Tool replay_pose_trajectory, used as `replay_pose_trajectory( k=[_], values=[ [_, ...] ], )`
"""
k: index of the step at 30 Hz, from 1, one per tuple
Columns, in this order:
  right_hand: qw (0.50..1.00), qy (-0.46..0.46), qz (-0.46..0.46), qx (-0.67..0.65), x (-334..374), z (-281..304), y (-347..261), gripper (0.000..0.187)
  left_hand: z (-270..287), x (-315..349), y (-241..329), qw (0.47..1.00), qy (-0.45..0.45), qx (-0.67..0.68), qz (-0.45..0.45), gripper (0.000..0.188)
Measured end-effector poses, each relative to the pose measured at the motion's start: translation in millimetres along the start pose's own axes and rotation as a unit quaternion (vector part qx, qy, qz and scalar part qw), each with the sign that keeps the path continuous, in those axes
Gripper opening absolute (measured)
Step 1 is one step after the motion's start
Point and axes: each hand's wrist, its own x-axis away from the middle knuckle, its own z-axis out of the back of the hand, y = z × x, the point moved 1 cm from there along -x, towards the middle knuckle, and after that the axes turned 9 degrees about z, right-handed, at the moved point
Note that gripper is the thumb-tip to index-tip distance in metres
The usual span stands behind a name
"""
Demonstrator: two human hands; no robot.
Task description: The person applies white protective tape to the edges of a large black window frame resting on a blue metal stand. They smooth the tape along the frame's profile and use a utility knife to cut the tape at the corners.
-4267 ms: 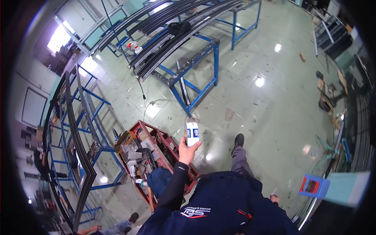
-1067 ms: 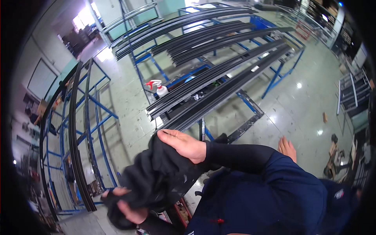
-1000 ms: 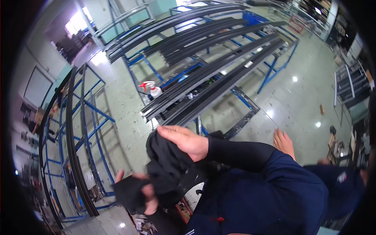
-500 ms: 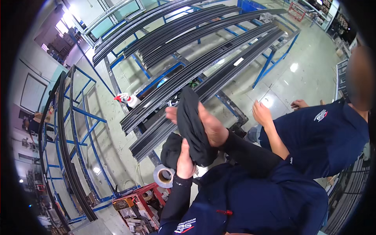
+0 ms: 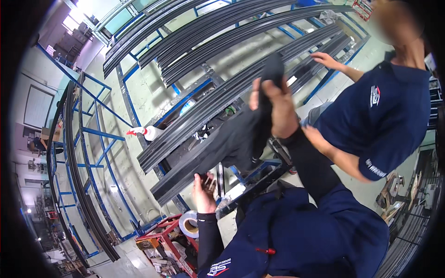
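A black cloth [image 5: 252, 134] is gripped in my raised right hand [image 5: 282, 111]. One end sticks up above my fingers, and the rest sweeps down to the left, smeared by motion. My left hand [image 5: 204, 197] is lower, near the end of a dark profile, with thumb and fingers apart and nothing seen in it. Beneath the cloth, long black profiles [image 5: 194, 132] lie across a blue metal frame. A white spray bottle with a red head [image 5: 150, 133] stands at their left.
A co-worker [image 5: 389, 106] stands at the right, one hand [image 5: 327, 60] reaching over the profiles. Blue racks [image 5: 95, 134] run along the left. By my left forearm sit a tape roll [image 5: 189, 224] and a red cart [image 5: 167, 245] full of small items.
My right hand has risen to the right with the cloth, which has spread from a bundle. My left hand has come away from it. The co-worker has leaned in, one arm stretched out.
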Motion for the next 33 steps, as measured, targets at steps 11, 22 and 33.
replay_pose_trajectory(
  k=[11, 22, 33],
  values=[
    [0.627, -0.055, 0.034, 0.776, -147.6, 207.1, 89.5, 0.053, -58.6, -232.0, 89.5, 0.683, 0.098, -0.544, -0.477, 0.043],
    [0.457, -0.226, -0.283, 0.813, -282.1, 283.4, 215.5, 0.051, -88.4, -307.0, 75.3, 0.502, 0.249, -0.769, -0.307, 0.078],
    [0.473, -0.282, -0.258, 0.794, -264.6, 250.2, 237.7, 0.041, -116.3, -311.2, 68.7, 0.506, 0.243, -0.765, -0.314, 0.077]
  ],
)
